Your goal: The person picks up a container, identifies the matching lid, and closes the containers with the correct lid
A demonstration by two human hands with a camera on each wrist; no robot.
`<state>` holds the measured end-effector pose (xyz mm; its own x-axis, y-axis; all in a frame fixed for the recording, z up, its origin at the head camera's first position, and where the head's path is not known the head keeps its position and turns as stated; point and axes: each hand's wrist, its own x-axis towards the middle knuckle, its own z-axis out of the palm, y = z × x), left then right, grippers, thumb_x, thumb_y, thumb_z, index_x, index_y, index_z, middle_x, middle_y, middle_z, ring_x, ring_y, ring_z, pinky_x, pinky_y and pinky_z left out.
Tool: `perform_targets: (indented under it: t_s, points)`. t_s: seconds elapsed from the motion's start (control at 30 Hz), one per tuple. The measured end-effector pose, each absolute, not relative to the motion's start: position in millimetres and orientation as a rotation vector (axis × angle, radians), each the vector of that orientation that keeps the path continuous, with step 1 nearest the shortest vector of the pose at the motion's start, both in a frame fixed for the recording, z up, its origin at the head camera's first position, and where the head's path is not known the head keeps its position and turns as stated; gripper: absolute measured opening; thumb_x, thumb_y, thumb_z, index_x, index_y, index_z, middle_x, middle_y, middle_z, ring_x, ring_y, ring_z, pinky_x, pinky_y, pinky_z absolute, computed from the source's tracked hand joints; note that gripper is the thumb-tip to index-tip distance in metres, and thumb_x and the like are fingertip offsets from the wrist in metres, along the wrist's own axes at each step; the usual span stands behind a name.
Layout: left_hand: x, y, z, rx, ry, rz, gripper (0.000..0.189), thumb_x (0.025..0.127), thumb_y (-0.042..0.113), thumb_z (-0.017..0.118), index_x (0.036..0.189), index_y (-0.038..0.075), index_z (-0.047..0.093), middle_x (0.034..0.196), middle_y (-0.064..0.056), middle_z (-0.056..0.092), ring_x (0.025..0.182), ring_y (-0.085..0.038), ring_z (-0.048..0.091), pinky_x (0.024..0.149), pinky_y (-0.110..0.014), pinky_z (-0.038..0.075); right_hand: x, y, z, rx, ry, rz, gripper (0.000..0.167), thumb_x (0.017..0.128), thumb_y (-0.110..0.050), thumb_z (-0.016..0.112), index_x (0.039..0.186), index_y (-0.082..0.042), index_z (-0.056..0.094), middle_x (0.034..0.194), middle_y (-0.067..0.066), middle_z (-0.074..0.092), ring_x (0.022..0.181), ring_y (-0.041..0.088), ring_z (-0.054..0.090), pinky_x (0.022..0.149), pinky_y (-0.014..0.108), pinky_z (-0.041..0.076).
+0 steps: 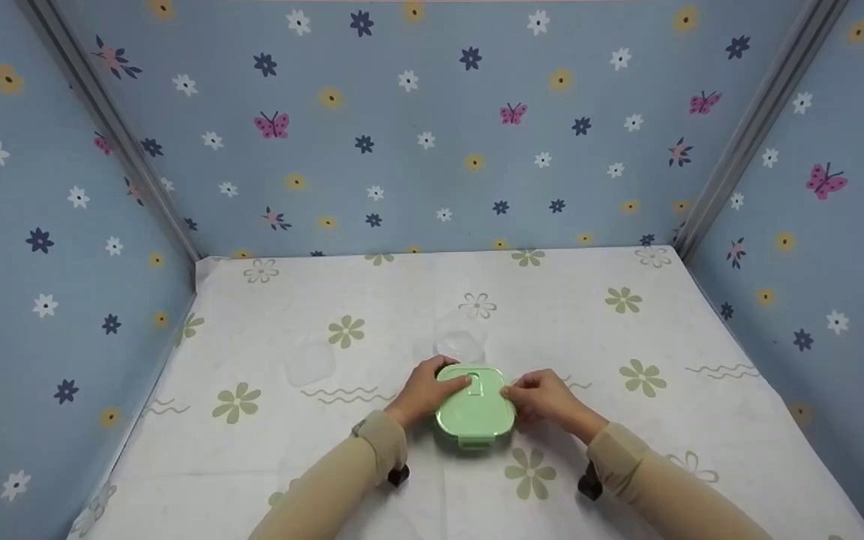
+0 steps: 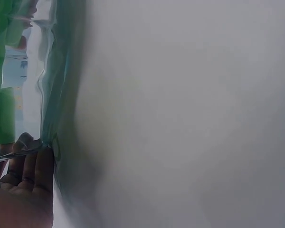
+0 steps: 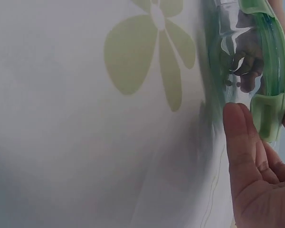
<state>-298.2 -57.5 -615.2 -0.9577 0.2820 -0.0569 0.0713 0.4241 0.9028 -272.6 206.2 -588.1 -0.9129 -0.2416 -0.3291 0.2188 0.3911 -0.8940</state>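
Observation:
A clear food container (image 3: 237, 42) with a pale green snap-on lid (image 1: 475, 409) stands on the tablecloth, lid uppermost. Its front latch (image 1: 476, 442) faces me. My left hand (image 1: 430, 390) grips the container's left rear side, thumb lying on the lid and the other fingers down around the wall. At the right edge, my right hand (image 1: 548, 397) holds the container with its thumb on the lid rim. In the right wrist view those fingers lie along the clear wall below a green side latch (image 3: 267, 116). The lid hides the container's inside from above.
Behind the container lies a clear, see-through piece (image 1: 460, 346), partly hidden. Another clear squarish piece (image 1: 310, 363) lies to the left. The white flowered tablecloth (image 1: 402, 292) meets patterned blue walls (image 1: 417, 112) at the back and both sides.

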Motion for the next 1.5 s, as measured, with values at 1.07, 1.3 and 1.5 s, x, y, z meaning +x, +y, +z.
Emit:
perform_targets:
  t_s: [1.07, 1.3, 1.5]
  points:
    - [-283.7, -84.7, -601.6, 0.245, 2.483, 1.604, 0.053, 0.097, 0.036, 0.082, 0.132, -0.001, 0.068, 0.126, -0.017, 0.072, 0.116, -0.029, 0.070, 0.102, -0.045, 0.059, -288.5, 167.7, -580.3, -0.071, 2.603, -1.413, 0.061, 0.091, -0.029, 0.089, 0.135, 0.007, 0.067, 0.123, 0.019, 0.072, 0.114, 0.032, 0.068, 0.096, 0.046, 0.059]
    - [-271.9, -92.7, -599.7, 0.195, 2.508, 1.543, 0.055, 0.094, 0.039, 0.084, 0.131, 0.001, 0.069, 0.126, -0.015, 0.071, 0.116, -0.028, 0.067, 0.103, -0.048, 0.057, -289.6, 160.4, -583.5, -0.066, 2.608, -1.406, 0.061, 0.090, -0.031, 0.088, 0.134, 0.006, 0.067, 0.124, 0.018, 0.071, 0.112, 0.030, 0.066, 0.098, 0.046, 0.057]
    - [-262.9, -94.2, -598.7, 0.158, 2.506, 1.514, 0.059, 0.093, 0.042, 0.084, 0.134, 0.003, 0.068, 0.132, -0.014, 0.070, 0.117, -0.029, 0.064, 0.105, -0.049, 0.054, -292.1, 155.5, -586.6, -0.082, 2.604, -1.399, 0.061, 0.091, -0.033, 0.088, 0.134, 0.005, 0.068, 0.127, 0.017, 0.073, 0.116, 0.029, 0.068, 0.106, 0.049, 0.056]
